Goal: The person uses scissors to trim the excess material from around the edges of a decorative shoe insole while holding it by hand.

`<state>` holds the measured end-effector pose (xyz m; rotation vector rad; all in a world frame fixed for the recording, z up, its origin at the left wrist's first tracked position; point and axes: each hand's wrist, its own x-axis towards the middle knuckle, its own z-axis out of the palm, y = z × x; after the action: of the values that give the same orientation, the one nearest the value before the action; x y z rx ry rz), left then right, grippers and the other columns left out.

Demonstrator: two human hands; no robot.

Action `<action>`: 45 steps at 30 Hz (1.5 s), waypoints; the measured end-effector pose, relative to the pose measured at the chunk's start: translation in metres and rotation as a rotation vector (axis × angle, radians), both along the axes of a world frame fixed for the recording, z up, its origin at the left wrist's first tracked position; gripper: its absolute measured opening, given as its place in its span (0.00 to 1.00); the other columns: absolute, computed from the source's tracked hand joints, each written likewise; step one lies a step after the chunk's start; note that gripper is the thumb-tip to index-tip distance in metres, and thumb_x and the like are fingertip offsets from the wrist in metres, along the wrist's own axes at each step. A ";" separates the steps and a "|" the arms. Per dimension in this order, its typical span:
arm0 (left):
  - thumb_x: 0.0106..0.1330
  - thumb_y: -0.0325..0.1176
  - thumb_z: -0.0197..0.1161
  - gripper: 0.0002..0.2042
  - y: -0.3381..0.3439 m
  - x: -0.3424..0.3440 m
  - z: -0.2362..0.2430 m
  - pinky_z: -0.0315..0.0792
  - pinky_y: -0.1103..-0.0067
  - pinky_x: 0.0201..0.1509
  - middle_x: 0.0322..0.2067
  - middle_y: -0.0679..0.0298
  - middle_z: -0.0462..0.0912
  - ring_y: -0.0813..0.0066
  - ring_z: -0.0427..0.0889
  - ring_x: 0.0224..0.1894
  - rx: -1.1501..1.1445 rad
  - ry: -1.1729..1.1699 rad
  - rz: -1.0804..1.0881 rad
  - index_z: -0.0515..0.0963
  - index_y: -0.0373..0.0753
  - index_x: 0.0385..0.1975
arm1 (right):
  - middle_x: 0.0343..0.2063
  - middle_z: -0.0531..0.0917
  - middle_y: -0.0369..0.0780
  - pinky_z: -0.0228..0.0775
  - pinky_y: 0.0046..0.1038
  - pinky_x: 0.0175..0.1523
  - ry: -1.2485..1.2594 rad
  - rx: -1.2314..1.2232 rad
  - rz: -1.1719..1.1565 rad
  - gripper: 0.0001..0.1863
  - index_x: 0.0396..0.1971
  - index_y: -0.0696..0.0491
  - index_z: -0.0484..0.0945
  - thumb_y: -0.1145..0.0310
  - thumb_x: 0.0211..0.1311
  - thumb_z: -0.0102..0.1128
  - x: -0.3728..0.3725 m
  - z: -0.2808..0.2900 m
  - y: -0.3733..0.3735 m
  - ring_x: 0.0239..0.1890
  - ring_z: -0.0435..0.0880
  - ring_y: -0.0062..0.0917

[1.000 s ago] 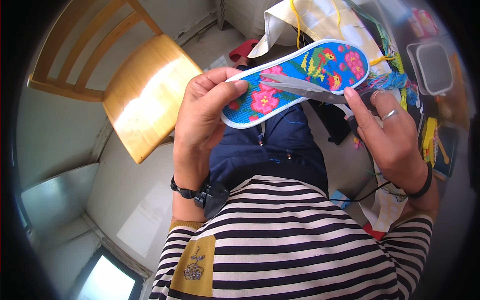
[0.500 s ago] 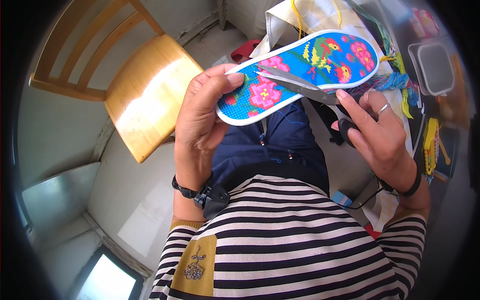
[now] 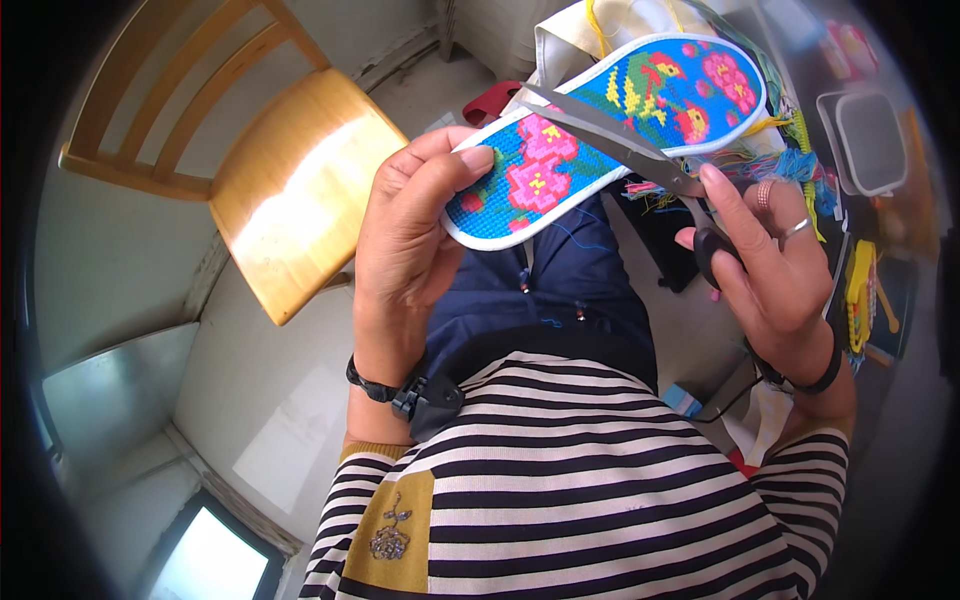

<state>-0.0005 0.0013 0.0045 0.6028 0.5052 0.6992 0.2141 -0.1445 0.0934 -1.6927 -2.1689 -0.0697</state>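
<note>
The biggest thing near me is a light wooden chair (image 3: 300, 180), which stands to the left of the insole (image 3: 540, 180). My striped shirt (image 3: 600, 450) is below the insole, and between these two are my dark blue trousers (image 3: 540, 300). Behind the upper edge of the insole there is a pale cloth (image 3: 565, 45), partly covered by it. The insole itself is in the air above my lap, in a slanted position, with its right end higher. It is blue with a white border, and it carries pink flowers and some yellow, red and green figures.

My left grip (image 3: 415, 215) holds the left end of the insole: the thumb lies on the patterned face, and the other fingers are mostly hidden. My right grip (image 3: 785, 265), at the lower right of the insole, holds the scissors (image 3: 640, 158), with the thumb in a black loop. The blades are narrowly parted and pass in front of the insole, with the tips at its upper edge; whether they touch it, I cannot tell. To the right of the insole is a grey plastic box (image 3: 870, 140), and nearer to it are tangled coloured threads (image 3: 795, 165). Smallest is my silver ring (image 3: 795, 229), also right of the insole.
</note>
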 end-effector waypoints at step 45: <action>0.60 0.25 0.59 0.07 0.007 -0.008 -0.005 0.76 0.85 0.35 0.29 0.60 0.83 0.81 0.81 0.28 0.088 -0.016 -0.045 0.79 0.29 0.35 | 0.29 0.70 0.44 0.68 0.26 0.27 -0.385 0.006 0.131 0.29 0.48 0.63 0.77 0.84 0.38 0.61 0.001 0.018 0.005 0.26 0.74 0.31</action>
<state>-0.0081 0.0088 -0.0003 0.6884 0.4465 0.6856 0.2153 -0.1392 0.1110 -1.6351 -2.5451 -0.3954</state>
